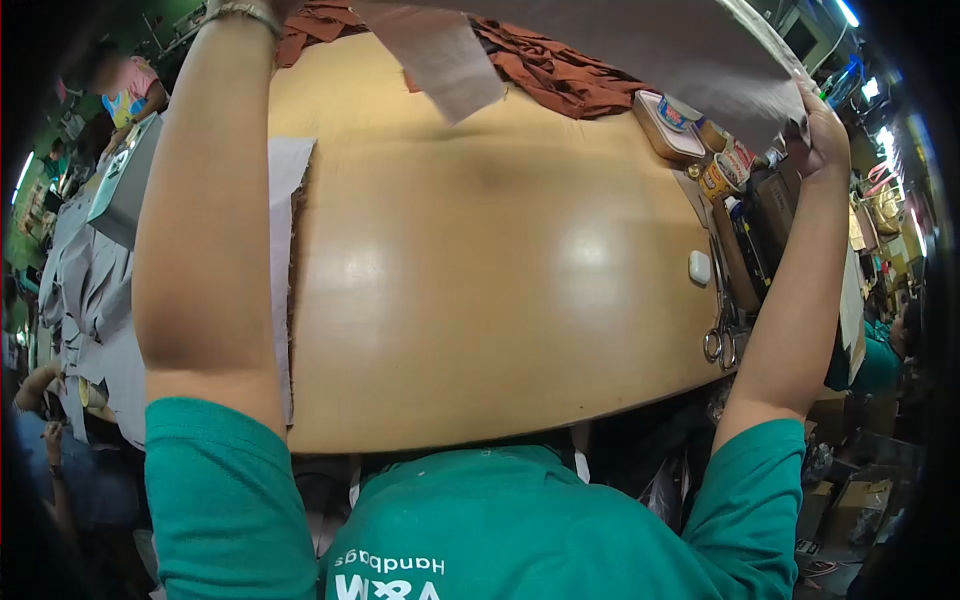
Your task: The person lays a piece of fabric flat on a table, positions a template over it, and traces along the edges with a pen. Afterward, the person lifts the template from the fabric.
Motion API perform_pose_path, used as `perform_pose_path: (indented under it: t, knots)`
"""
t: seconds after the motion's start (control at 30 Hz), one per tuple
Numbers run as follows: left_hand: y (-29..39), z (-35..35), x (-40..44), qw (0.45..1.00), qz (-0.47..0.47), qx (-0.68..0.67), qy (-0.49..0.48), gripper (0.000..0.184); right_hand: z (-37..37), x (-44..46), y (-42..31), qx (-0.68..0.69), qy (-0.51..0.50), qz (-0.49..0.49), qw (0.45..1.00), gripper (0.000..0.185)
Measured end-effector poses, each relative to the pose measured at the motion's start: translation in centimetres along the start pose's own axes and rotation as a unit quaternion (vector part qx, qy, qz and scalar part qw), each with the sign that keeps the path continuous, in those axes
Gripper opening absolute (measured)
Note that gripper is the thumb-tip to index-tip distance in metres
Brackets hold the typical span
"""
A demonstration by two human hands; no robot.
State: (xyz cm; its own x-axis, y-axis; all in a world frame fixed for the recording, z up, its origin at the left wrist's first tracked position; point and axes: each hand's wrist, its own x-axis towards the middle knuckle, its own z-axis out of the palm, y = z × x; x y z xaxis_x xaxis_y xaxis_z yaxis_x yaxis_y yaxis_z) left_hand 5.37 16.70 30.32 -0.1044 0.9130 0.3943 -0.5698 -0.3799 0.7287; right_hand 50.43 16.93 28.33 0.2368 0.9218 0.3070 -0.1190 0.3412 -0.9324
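Both arms reach up and forward over a tan tabletop [450, 260]. A grey-mauve fabric sheet [640, 50] spans the top of the view, raised above the far side of the table. At its right end, my right hand [822, 135] grips the edge with bent fingers. The left arm runs up to a bracelet at the wrist; my left hand lies beyond the top edge of the view. Rust-brown cloth [570, 80] lies crumpled at the table's far side, partly behind the raised sheet. A pale grey fabric piece [290, 180] with a frayed edge lies beside my left forearm.
Scissors [714, 345] and a white case [699, 266] lie at the table's right side. Behind them are a tray [668, 130] and a yellow cup [718, 180]. Grey fabric [85, 290] hangs at left. Other people are at far left and right.
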Motion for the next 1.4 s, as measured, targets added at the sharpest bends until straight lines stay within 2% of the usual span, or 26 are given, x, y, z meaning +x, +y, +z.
perform_pose_path:
  t: [0.07, 0.1, 0.13, 0.17, 0.2, 0.23, 0.27, 0.3, 0.33, 0.37, 0.4, 0.43, 0.5, 0.57, 0.67, 0.8, 0.9, 0.93, 1.03, 1.07, 1.17, 1.2, 1.27, 1.3, 1.33, 1.4]
  knots:
    - [-0.5, 0.0, -3.5, 0.994, 0.030, 0.103, 0.036, 0.007, 0.3, -2.0, 1.6, -0.062, 0.060, -0.003, 0.996, 0.027]
    - [-1.5, -2.5, -4.1, 0.996, -0.004, 0.087, 0.021, 0.011, 1.5, -5.0, 2.4, -0.073, 0.084, -0.009, 0.994, 0.030]
    - [-2.5, -5.0, -4.8, 0.997, -0.039, 0.072, 0.007, 0.017, 0.9, -6.1, 3.9, -0.054, 0.046, 0.054, 0.996, 0.031]
    - [-4.4, -6.8, -5.6, 0.994, -0.057, 0.079, 0.047, 0.020, -1.6, -5.2, 6.8, -0.104, 0.065, 0.098, 0.988, 0.032]
    - [-5.8, -6.9, -8.0, 0.988, -0.088, 0.101, 0.081, 0.024, -1.5, -7.0, 8.8, -0.107, 0.044, 0.069, 0.991, 0.028]
    - [-8.0, -8.0, -9.6, 0.979, -0.152, 0.054, 0.125, 0.029, -3.8, -6.8, 12.0, -0.153, 0.025, 0.103, 0.983, 0.024]
    - [-9.6, -8.3, -11.7, 0.965, -0.210, 0.047, 0.153, 0.032, -2.6, -9.6, 12.7, -0.100, 0.017, 0.160, 0.982, 0.021]
    - [-12.0, -10.7, -13.0, 0.960, -0.235, 0.055, 0.144, 0.038, -3.7, -10.5, 15.3, -0.125, 0.036, 0.142, 0.981, 0.022]
    - [-13.0, -10.4, -15.2, 0.940, -0.276, 0.108, 0.170, 0.044, -5.7, -11.0, 18.2, -0.114, 0.012, 0.200, 0.973, 0.026]
    - [-14.6, -11.4, -17.0, 0.922, -0.314, 0.132, 0.182, 0.047, -6.5, -12.4, 19.6, -0.174, 0.031, 0.212, 0.961, 0.027]
    - [-15.8, -12.7, -18.5, 0.900, -0.360, 0.178, 0.171, 0.046, -6.5, -14.1, 20.5, -0.181, 0.064, 0.217, 0.957, 0.028]
    - [-16.8, -13.3, -20.2, 0.903, -0.347, 0.194, 0.164, 0.046, -8.1, -15.0, 21.9, -0.256, 0.029, 0.210, 0.943, 0.034]
    - [-15.9, -12.1, -22.9, 0.854, -0.414, 0.274, 0.155, 0.038, -10.5, -16.9, 24.4, -0.422, 0.028, 0.122, 0.898, 0.039]
    - [-15.0, -12.3, -24.4, 0.802, -0.455, 0.368, 0.122, 0.033, -9.4, -18.7, 21.8, -0.426, -0.003, 0.119, 0.897, 0.042]
    - [-12.3, -12.4, -26.4, 0.782, -0.509, 0.356, 0.041, 0.027, -10.5, -20.3, 21.7, -0.430, -0.027, 0.129, 0.893, 0.040]
    - [-9.9, -12.3, -27.9, 0.753, -0.549, 0.361, 0.032, 0.024, -10.9, -21.7, 21.4, -0.401, -0.025, 0.133, 0.906, 0.044]
    - [-9.2, -12.9, -27.5, 0.786, -0.542, 0.279, 0.105, 0.027, -9.7, -22.5, 19.6, -0.375, -0.032, 0.156, 0.913, 0.046]
    - [-9.2, -12.1, -27.1, 0.791, -0.511, 0.297, 0.156, 0.031, -9.4, -22.5, 19.0, -0.366, -0.040, 0.172, 0.914, 0.047]
    - [-10.5, -13.9, -24.8, 0.802, -0.464, 0.352, 0.130, 0.029, -9.2, -22.4, 17.7, -0.387, -0.074, 0.219, 0.892, 0.048]
    - [-11.2, -13.9, -25.0, 0.772, -0.433, 0.446, 0.131, 0.026, -9.3, -22.4, 17.5, -0.426, -0.081, 0.204, 0.878, 0.051]
    - [-11.8, -16.0, -25.4, 0.709, -0.367, 0.601, -0.034, 0.026, -11.8, -22.4, 19.5, -0.376, -0.083, 0.171, 0.907, 0.057]
    - [-11.0, -14.9, -25.1, 0.653, -0.373, 0.657, -0.053, 0.032, -11.6, -22.4, 18.8, -0.387, -0.090, 0.211, 0.893, 0.062]
    - [-9.9, -12.3, -26.2, 0.808, -0.440, 0.390, 0.030, 0.034, -10.8, -22.5, 18.1, -0.380, -0.092, 0.205, 0.897, 0.056]
    - [-9.7, -11.7, -26.9, 0.853, -0.457, 0.239, 0.073, 0.035, -10.4, -22.6, 18.0, -0.377, -0.092, 0.202, 0.899, 0.053]
    - [-9.6, -12.5, -27.5, 0.849, -0.471, 0.234, 0.053, 0.038, -10.3, -22.8, 18.1, -0.389, -0.082, 0.195, 0.897, 0.052]
    - [-9.8, -11.7, -27.9, 0.817, -0.415, 0.400, -0.013, 0.038, -9.8, -22.8, 18.3, -0.414, -0.070, 0.177, 0.890, 0.052]
